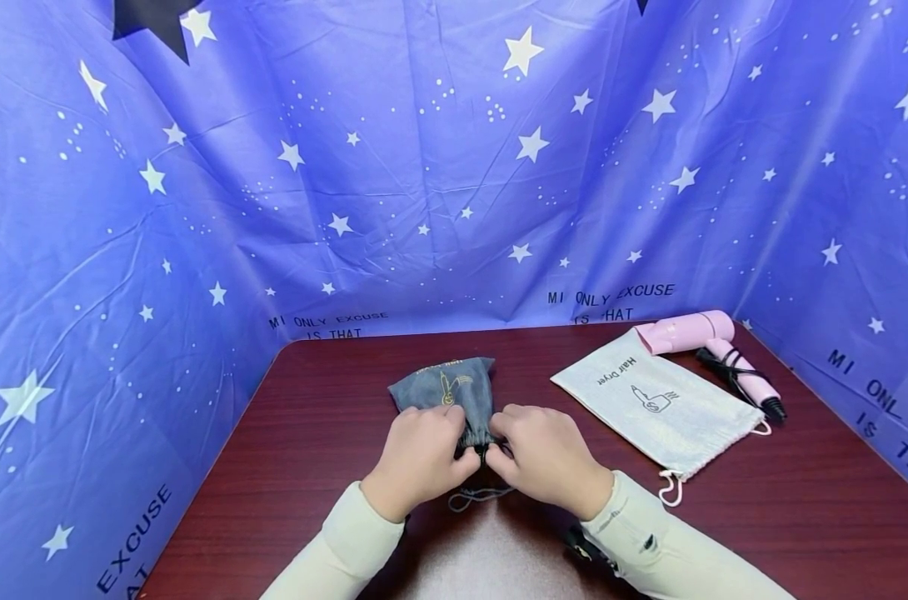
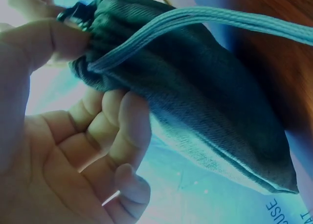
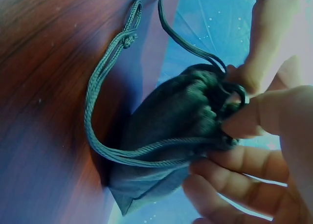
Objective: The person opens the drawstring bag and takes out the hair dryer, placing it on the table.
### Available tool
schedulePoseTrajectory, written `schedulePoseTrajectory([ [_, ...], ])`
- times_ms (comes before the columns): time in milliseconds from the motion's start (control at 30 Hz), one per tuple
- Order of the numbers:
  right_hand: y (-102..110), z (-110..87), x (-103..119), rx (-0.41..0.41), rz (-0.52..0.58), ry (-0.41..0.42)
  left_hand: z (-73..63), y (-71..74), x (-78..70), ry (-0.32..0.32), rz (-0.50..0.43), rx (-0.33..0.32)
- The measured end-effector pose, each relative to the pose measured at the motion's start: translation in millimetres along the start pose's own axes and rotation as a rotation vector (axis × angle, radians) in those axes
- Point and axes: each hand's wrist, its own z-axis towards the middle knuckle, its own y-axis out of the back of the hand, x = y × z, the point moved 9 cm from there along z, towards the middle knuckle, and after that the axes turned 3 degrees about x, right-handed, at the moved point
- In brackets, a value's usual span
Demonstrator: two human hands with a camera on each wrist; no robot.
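Observation:
A dark grey drawstring pouch (image 1: pixel 480 400) with a yellow hair dryer drawing lies near the middle of the table, its mouth towards me. My left hand (image 1: pixel 424 454) pinches the left side of the gathered mouth between thumb and fingers. On the opposite side, my right hand (image 1: pixel 551 454) pinches the rim likewise. Some black cord (image 3: pixel 238 89) shows in the pouch mouth between the thumbs; what it belongs to is hidden inside. Grey drawstrings (image 2: pixel 195 13) hang out on both sides, and one knotted loop (image 3: pixel 129 38) is visible in the right wrist view.
On the right lies a white drawstring bag (image 1: pixel 611 400) marked "Hair Dryer". A pink hair dryer (image 1: pixel 686 331), black cord wrapped round its handle, rests by its far edge. The dark red table (image 1: pixel 274 433) is enclosed by blue star-patterned cloth (image 1: pixel 424 167).

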Motion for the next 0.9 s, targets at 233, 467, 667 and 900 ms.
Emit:
schedulePoseTrajectory([
  [233,3.7,0.2,-1.0,-0.043,0.024,-0.016,0.9,-0.6,2.4,0.029,0.006,0.009],
  [467,1.3,0.0,-4.0,-0.027,0.024,-0.046,0.9,2.0,1.5,0.035,0.003,-0.009],
  [667,0.0,0.2,-6.5,-0.021,0.006,-0.057,1.1,2.0,1.7,0.041,0.001,0.002],
  [900,-1.0,0.6,-8.4,-0.011,0.003,-0.068,1.1,3.8,1.9,0.035,0.002,-0.010],
])
